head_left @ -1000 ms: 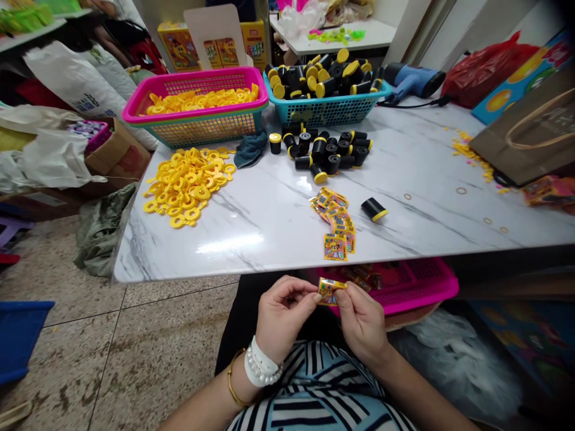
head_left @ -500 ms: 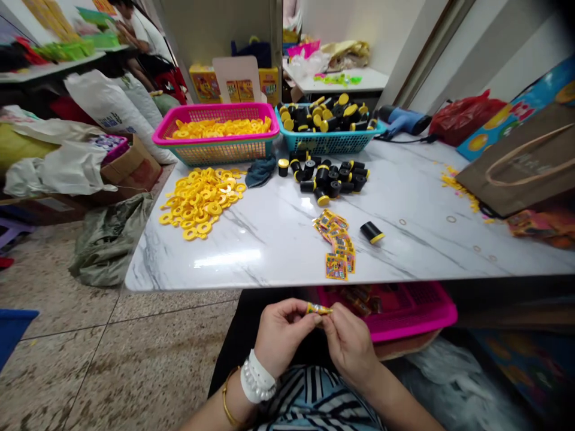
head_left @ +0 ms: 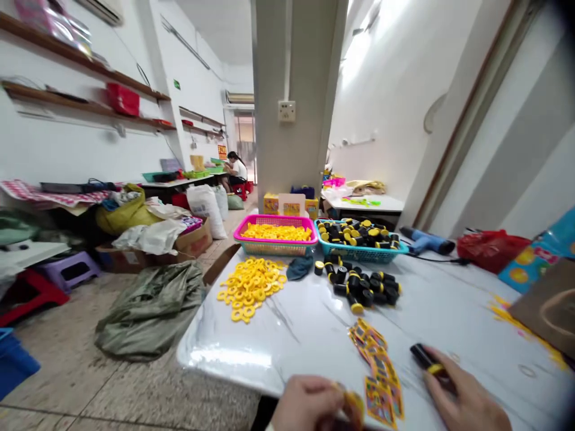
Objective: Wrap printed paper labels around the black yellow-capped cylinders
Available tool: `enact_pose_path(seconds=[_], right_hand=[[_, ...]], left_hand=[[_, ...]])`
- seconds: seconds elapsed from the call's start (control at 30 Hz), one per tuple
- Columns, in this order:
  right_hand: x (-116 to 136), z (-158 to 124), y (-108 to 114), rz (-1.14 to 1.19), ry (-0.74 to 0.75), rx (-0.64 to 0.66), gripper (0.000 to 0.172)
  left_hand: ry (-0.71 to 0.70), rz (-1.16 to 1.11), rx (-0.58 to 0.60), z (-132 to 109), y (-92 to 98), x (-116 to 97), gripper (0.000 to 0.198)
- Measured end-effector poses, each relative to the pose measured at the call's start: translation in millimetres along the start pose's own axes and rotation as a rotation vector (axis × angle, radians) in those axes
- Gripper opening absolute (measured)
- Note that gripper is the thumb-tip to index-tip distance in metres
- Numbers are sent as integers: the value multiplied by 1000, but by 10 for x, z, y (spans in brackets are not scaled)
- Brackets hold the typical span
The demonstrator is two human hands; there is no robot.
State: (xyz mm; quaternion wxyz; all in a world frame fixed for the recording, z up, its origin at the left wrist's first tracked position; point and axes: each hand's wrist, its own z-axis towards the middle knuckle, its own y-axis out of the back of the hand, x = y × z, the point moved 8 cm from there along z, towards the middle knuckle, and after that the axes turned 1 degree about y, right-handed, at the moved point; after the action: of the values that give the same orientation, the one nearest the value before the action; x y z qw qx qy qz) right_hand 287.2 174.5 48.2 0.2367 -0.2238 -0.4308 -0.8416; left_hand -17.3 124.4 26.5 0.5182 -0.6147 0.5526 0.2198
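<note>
My left hand (head_left: 309, 407) is low at the table's near edge, closed on a small rolled yellow sticker (head_left: 354, 404). To its right, my right hand (head_left: 465, 402) reaches onto the white marble table (head_left: 309, 326), its fingers closing over the yellow end of a lone black tube (head_left: 426, 358) lying on its side. A strip of yellow printed stickers (head_left: 376, 368) lies between the two hands. The hands are blurred by motion.
Farther back are a pile of yellow rings (head_left: 251, 287), a heap of black tubes (head_left: 366, 284), a pink basket (head_left: 276, 244) and a teal basket (head_left: 359, 254). At the right are a blue heat gun (head_left: 424, 242) and a brown paper bag (head_left: 548, 305). A green sack (head_left: 153, 305) lies on the floor. A person (head_left: 236, 170) sits far off.
The view has tilted up to show the room. My hands rose from my lap to the table; my right hand left the sticker and went to the lone black tube.
</note>
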Motion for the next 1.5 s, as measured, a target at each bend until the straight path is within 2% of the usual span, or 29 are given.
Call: enact_pose_path(seconds=[0.07,0.1,0.17,0.27,0.33,0.53,0.63,0.87,1.03,1.1,1.17,1.33,1.5], right_hand=[[101,-157,52,239,-195,29,43],[254,-245,70,413,-260,52,39],[673,-394,-5,724,-344,203,36],[1170,-501,-125,974,-391,336,32],[1319,-517,-177,986,-371,388,31],[1363,-403,-21,723,-251,317,27],[1424,-408,34,692,-198,306,25],[1469,-434,1,577,-110,268,23],[1657,-378,90,343,105,240,25],[1720,-389,106,322,159,218,28],[1719,-431,62,408,138,232,29],[1495,-626,-181,770,-160,371,28],[1421,-657,-159,728,-210,404,30]], left_hand=[[-63,-86,-122,-21,59,-289,39],[-50,-131,-125,-16,36,-378,37],[-18,-203,-97,29,-46,-486,37],[5,-254,-39,103,-175,-507,38],[22,-255,-11,111,-239,-453,38],[32,-274,-4,70,-265,-308,39],[23,-259,-27,78,-244,-285,39],[91,-381,81,80,-336,-234,35],[56,-319,30,68,-286,-227,35],[30,-290,10,57,-273,-230,36],[14,-285,-2,40,-261,-224,36],[26,-234,12,-22,-231,-162,39],[34,-106,41,-52,-242,-130,39]])
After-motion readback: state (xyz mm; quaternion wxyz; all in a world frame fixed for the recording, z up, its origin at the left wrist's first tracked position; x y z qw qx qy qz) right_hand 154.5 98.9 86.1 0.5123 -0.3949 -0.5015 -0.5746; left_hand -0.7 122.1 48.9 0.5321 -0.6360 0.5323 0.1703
